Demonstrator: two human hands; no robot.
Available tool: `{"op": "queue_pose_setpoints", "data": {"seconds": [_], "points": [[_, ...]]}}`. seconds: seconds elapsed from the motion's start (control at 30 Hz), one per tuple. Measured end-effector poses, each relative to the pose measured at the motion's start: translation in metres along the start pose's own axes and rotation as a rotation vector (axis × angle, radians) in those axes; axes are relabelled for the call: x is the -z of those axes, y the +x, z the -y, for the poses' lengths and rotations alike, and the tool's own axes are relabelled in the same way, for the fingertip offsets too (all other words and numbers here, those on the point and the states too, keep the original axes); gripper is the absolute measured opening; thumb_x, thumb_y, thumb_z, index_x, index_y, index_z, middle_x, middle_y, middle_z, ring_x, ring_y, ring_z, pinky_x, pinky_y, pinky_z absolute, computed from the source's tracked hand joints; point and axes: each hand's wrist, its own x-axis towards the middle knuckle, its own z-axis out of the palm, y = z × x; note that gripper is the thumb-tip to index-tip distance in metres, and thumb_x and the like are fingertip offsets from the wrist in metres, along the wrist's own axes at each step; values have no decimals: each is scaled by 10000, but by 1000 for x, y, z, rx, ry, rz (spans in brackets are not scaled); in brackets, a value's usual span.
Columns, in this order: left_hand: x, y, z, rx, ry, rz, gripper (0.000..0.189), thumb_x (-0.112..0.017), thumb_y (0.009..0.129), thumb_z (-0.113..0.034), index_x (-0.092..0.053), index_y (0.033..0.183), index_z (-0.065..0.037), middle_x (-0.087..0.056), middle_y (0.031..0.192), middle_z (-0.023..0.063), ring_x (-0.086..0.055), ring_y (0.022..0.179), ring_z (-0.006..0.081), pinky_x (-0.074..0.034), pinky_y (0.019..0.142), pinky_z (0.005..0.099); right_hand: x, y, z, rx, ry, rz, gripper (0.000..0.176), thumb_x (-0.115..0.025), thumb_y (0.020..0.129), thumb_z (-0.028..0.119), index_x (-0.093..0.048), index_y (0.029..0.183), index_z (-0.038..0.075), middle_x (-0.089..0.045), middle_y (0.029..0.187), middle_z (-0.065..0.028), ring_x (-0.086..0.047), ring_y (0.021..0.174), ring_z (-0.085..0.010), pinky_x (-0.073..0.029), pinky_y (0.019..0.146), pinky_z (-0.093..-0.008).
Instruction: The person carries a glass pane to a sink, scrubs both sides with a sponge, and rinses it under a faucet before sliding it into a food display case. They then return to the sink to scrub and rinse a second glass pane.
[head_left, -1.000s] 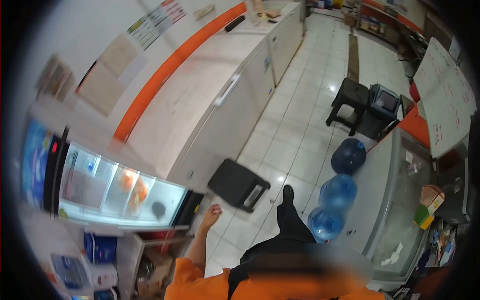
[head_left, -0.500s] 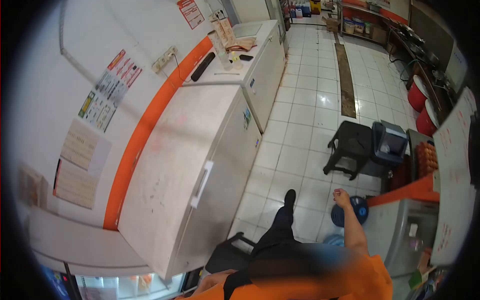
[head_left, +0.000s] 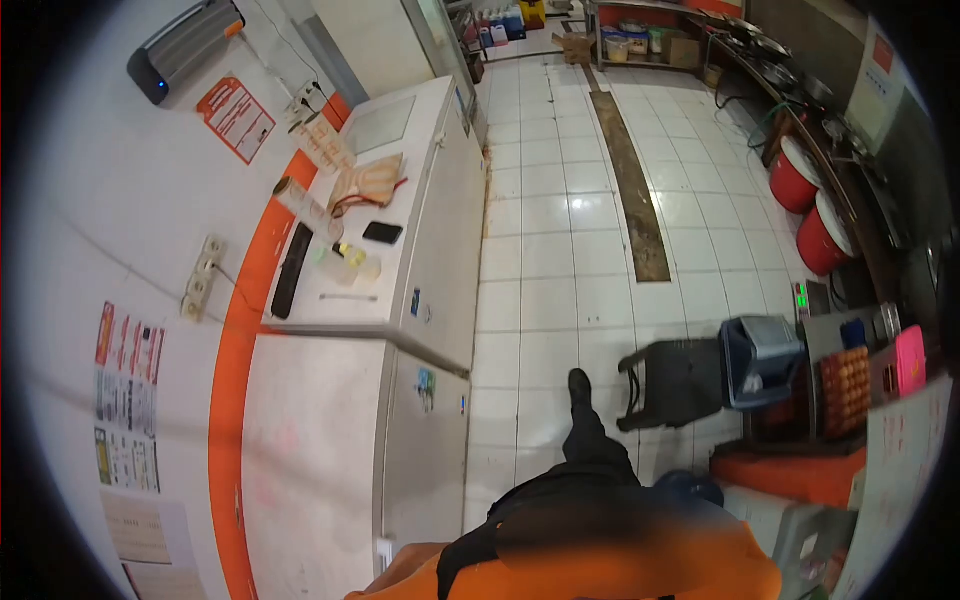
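Note:
Neither of my hands shows now. At the bottom edge a bit of bare left arm (head_left: 405,562) comes out of my orange sleeve, beside the nearer white chest freezer (head_left: 315,430). My right arm is out of sight. One foot in a black shoe (head_left: 579,385) is stretched forward on the tiled floor. On the farther freezer (head_left: 385,290) lie a black phone (head_left: 383,233), a striped cloth bag (head_left: 366,184), small bottles (head_left: 350,258), a roll (head_left: 303,203) and a long black object (head_left: 292,270).
To the right stand a black stool (head_left: 675,382), a blue-grey bin (head_left: 762,360) and egg trays (head_left: 845,390). A blue water jug (head_left: 690,487) sits low by the orange ledge. Red buckets (head_left: 822,237) stand under the counter; a brown strip (head_left: 630,190) runs along the white tiles.
I have moved forward along the aisle, and the freezers, stool and bin are closer. My right hand, earlier held out over the water jug, has gone out of view.

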Motion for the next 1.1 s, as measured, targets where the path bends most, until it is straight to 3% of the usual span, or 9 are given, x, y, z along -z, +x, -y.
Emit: {"op": "queue_pose_setpoints", "data": {"seconds": [0.23,0.33,0.37,0.4,0.47,0.57,0.77,0.93,1.1], "points": [[140,23,-137,-57,9,-24,386,-689,863,-286,-638,1172,-58,-652,1111,128,-595,1055,242,-476,886,360,43,178,124,304,636,260,331,-522,910,278,-677,961,-10,-667,909,-206,-650,816,-260,-521,741,-445],[182,21,-189,-76,-42,-32,392,-691,863,-291,-638,1174,-60,-654,1108,128,-596,1051,241,-477,883,360,121,241,416,467,-1144,-35,227,-598,839,219,-693,990,80,-653,1144,-124,-610,1063,-322,-488,883,-456],[194,20,-204,-89,-60,-31,393,-692,862,-293,-637,1175,-60,-654,1106,128,-597,1050,241,-478,882,360,137,253,498,632,-1182,-244,259,-625,805,204,-679,1016,66,-677,1050,-146,-639,990,-339,-511,830,-454],[206,21,-219,-99,-74,-31,395,-692,862,-295,-637,1176,-61,-655,1105,128,-597,1049,240,-478,881,359,156,284,572,910,-1021,-352,136,-649,789,216,-699,812,91,-694,851,-129,-679,750,-269,-532,659,-400],[237,25,-250,-117,-97,-37,398,-694,862,-299,-637,1177,-62,-656,1103,128,-598,1046,239,-479,879,359,182,209,760,444,217,-127,291,-576,918,270,-652,976,-6,-672,814,-119,-658,776,-218,-536,681,-367],[299,30,-293,-132,-107,-35,403,-695,861,-304,-636,1179,-64,-657,1099,128,-600,1043,238,-480,877,359,193,214,936,969,157,-287,334,-556,939,235,-614,1124,-38,-675,892,-109,-646,779,-166,-527,632,-299],[472,27,-420,-226,110,-110,414,-699,860,-315,-634,1184,-67,-660,1091,129,-603,1035,235,-483,871,358,165,223,1105,1037,-226,-50,273,-498,960,150,-590,1173,6,-676,937,-76,-651,740,-137,-512,579,-276],[666,-44,-593,-313,437,-880,384,-687,883,-295,-608,1179,-64,-692,1000,88,-642,938,211,-505,836,340,136,228,1142,656,-16,453,355,-532,988,293,-553,1239,43,-668,1047,-113,-692,851,-246,-574,698,-359],[903,-68,-684,-643,-139,-1232,377,-683,874,-280,-590,1184,-87,-648,1008,22,-587,917,115,-482,766,273,134,239,1261,494,-28,459,348,-533,969,223,-544,1235,-2,-670,1068,-136,-694,851,-270,-572,691,-373]]}}
